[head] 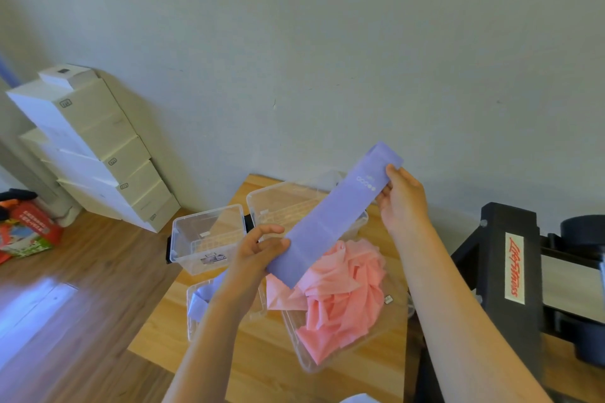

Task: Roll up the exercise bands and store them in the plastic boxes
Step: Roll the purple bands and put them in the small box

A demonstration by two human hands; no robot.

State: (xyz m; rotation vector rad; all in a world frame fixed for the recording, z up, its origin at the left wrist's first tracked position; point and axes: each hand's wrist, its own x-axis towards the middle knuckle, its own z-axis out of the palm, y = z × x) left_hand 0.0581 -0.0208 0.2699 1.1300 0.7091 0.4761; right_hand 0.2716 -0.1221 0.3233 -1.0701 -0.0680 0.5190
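From the head camera, I hold a purple band [330,221] stretched flat in the air between my two hands, above the wooden counter [258,357]. The band runs on a slant from lower left to upper right, with small white print near its upper end.

My left hand [258,255] pinches the lower end: the thumb lies on top of the band and the fingers [266,231] curl beneath and beside it. My right hand [404,199] pinches the upper end, its fingers pressed on the band's edge close to the printed marks.

Below the band, four clear plastic boxes stand on the counter. The far left box [206,239] is see-through, and the only thing I can make out in it is a small label low on its front wall. The far right box [294,203] sits just beside it, partly behind the band. The near right box [327,360] holds a loose heap of pink bands [343,291], which spill over its rim. The near left box [193,307] holds more purple bands [203,298], mostly hidden by my left forearm.

To the left, a stack of white cartons [91,147] leans by the wall on the wooden floor [65,321]. To the right stands a black frame [510,271] with a red-lettered label.
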